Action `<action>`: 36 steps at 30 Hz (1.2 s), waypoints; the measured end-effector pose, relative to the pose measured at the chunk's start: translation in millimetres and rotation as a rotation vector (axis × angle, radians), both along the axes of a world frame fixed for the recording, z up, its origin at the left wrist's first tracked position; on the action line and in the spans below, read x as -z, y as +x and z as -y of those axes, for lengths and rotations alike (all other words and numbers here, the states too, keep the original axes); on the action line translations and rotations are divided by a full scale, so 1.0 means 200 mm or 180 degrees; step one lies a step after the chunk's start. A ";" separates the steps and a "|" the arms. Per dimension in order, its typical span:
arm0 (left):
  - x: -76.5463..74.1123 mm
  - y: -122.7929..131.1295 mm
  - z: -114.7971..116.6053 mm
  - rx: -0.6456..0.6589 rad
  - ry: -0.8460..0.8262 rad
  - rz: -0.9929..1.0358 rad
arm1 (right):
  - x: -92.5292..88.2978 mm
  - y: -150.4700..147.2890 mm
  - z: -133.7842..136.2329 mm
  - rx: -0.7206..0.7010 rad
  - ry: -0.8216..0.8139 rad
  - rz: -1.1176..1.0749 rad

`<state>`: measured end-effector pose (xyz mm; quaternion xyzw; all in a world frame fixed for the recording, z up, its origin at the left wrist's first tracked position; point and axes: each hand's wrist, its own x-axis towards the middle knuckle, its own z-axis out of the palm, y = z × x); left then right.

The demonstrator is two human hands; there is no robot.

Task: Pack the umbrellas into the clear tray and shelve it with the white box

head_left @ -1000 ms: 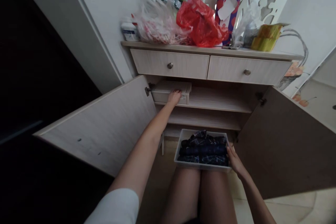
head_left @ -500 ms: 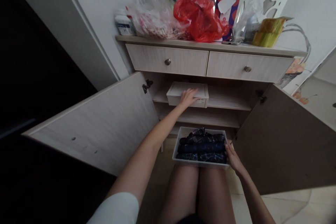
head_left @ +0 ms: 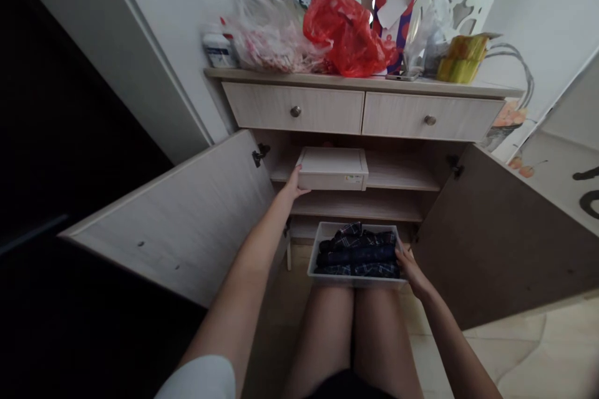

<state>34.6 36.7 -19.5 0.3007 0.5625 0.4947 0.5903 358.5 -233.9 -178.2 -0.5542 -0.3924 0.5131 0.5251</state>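
Pictured at the far side of the scene: a pale wood-grain cabinet [head_left: 327, 109], standing with left door [head_left: 187, 218] and right door [head_left: 515, 243] both swung wide, opened up in full. Along the top surface [head_left: 281, 76], well above the open compartment: a crumpled red plastic bag [head_left: 346, 31] and other wrapped goods, apparently not involved. Nearer, across bare thighs [head_left: 327, 324]: a clear plastic tub [head_left: 355, 280], without a lid in view, packed with dark plaid cloth in rolls [head_left: 358, 254]; filling apparently done, but resting on the lap, off the shelves. On the left half of the upper shelf [head_left: 402, 177]: a pale lidded box [head_left: 331, 168], lid down, near face seemingly jutting past the shelf edge, so by judgement inside but not fully settled. At the tub's right rim, right hand [head_left: 412, 268], grip closed around the plastic. At the box's left near corner, left hand [head_left: 294, 186], touching with thumb spread along the lower front; impossible to tell whether clasped or merely pressed there. Smallest of all, on the box's near face toward the right: a printed label [head_left: 354, 179], too small to read.
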 end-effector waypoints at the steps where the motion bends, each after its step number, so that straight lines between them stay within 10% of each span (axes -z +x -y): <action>1: 0.00 -0.01 0.03 -0.0143 0.0012 0.0034 | -0.01 -0.01 0.01 0.0137 -0.0094 -0.0085; 15: 0.01 -0.62 0.68 -0.0576 0.0106 0.0280 | -0.24 0.43 0.09 0.1414 -0.0070 -0.0605; 36: 0.15 -0.40 0.91 -0.0264 -0.0120 0.0425 | -0.37 0.45 -0.18 0.0811 0.0301 -0.0256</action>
